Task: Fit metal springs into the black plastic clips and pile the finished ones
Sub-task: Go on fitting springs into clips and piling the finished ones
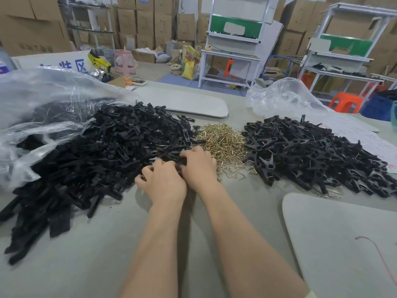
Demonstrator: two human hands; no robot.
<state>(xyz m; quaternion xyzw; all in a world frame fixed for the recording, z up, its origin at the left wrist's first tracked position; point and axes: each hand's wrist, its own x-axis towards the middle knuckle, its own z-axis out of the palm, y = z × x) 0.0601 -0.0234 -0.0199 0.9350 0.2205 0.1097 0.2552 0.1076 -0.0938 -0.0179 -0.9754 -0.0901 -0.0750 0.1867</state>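
Head view: my left hand and right hand sit knuckles-up and touching, fingers curled round one black clip held between them, low over the counter. Loose clip halves heaped left of the left hand. Brass springs just beyond the right hand. Finished clips piled to its right

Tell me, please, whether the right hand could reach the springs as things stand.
Probably yes: the right hand, busy with a clip, lies beside the springs with nothing between them.
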